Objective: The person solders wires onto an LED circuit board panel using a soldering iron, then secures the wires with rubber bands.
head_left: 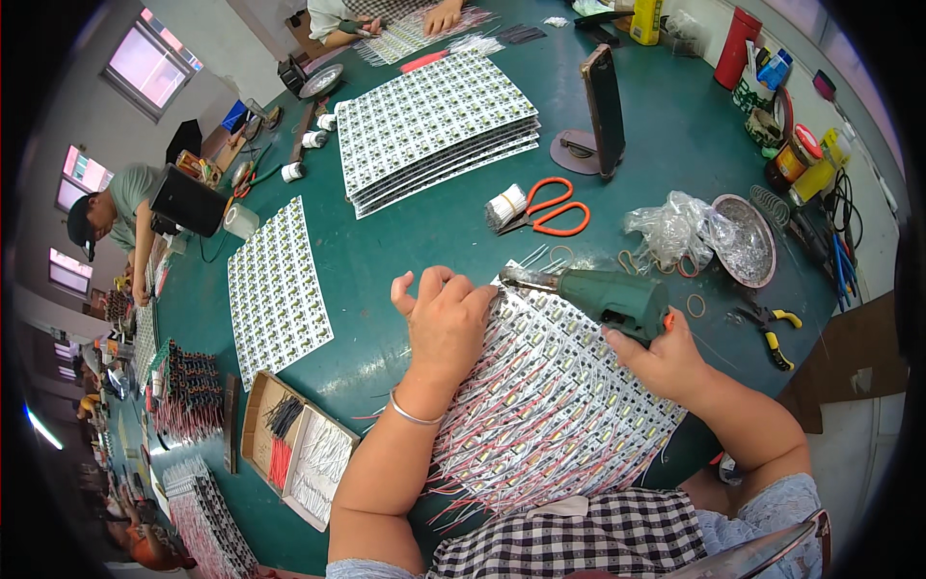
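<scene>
My right hand (pixel 667 355) grips a green pistol-shaped soldering gun (pixel 600 292), its metal tip pointing left over the far corner of a circuit board panel (pixel 564 410). Rows of thin red and white wires hang off this panel, which lies in front of my apron. At that same corner, my left hand (pixel 446 323) has its thumb and forefinger drawn together beside the tip. What those fingertips hold is too small to make out; the other fingers are curled. Orange-handled scissors (pixel 555 214) and a bundle of white wires (pixel 505 207) lie just beyond the gun.
Left of my arm sits a cardboard box (pixel 253 425) of black, red and white wires. A bare panel (pixel 280 289) and a panel stack (pixel 439 125) lie farther off. A phone (pixel 603 111) stands upright; pliers (pixel 770 333) and a metal dish (pixel 757 241) are right. Other people work beyond.
</scene>
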`<state>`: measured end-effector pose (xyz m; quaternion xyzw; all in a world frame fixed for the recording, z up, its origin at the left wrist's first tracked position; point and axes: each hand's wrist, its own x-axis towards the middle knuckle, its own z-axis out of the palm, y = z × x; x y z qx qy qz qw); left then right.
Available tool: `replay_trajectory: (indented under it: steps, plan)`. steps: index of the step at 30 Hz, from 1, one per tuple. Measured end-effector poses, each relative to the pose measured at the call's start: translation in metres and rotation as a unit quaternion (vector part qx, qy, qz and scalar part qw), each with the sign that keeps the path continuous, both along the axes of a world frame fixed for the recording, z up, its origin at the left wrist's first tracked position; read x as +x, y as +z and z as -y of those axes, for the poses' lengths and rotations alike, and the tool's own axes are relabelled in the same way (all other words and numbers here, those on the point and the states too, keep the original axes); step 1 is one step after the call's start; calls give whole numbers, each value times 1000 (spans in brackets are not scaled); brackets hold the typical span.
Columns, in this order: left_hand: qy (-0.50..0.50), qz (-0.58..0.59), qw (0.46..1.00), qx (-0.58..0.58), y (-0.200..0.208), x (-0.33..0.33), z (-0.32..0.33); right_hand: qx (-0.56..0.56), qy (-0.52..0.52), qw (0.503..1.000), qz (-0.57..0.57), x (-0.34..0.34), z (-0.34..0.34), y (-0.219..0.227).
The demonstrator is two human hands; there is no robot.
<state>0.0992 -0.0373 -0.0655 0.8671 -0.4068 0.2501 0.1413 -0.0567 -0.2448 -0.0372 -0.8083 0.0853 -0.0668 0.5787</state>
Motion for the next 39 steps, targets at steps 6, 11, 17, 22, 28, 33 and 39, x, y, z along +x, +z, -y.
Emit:
replay_trajectory:
  steps: [6,11,17,22,28,33,39]
  plan:
    - [-6,2,1000,-2,-1,0,1,-23,20,999,-26,1,0,5]
    - [-6,3,1000,-1,0,0,1,-89,38,995,21,1,0,1]
    - [-4,8,1000,2,0,1,3,-162,27,984,74,-1,-3,-2]
    - [-3,8,1000,6,-1,2,1,28,-30,999,28,-8,0,11]
    - [0,10,1000,6,-1,1,3,38,-34,998,48,-11,6,4]
    - [0,2,1000,13,3,-1,2,42,-25,998,32,-13,7,5]
    - [-10,-10,1000,-8,1,1,-2,110,-33,993,24,-17,10,8]
